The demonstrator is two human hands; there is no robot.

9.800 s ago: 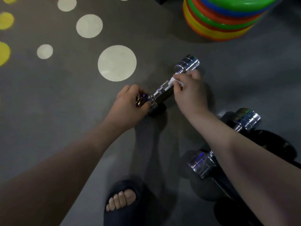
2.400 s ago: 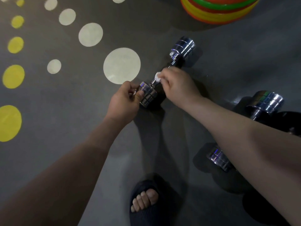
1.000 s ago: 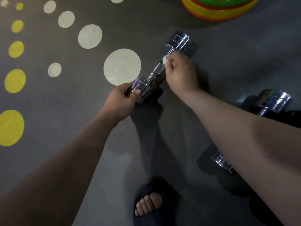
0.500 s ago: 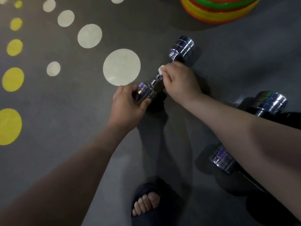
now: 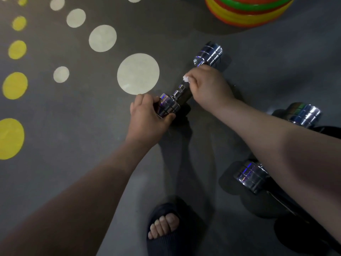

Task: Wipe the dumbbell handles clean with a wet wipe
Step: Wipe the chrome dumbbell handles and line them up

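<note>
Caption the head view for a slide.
Left hand grips a shiny chrome dumbbell; right hand pinches a white wet wipe against its handle.

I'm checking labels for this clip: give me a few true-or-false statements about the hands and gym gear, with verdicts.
1. The left hand grips the dumbbell by its near chrome end. True.
2. The right hand pinches a white wet wipe against the handle. True.
3. The second dumbbell lies left of the sandalled foot. False: it lies to the right, partly under the right forearm.
4. The coloured stacked rings sit beside the foot. False: they are far off, at the top right.
</note>
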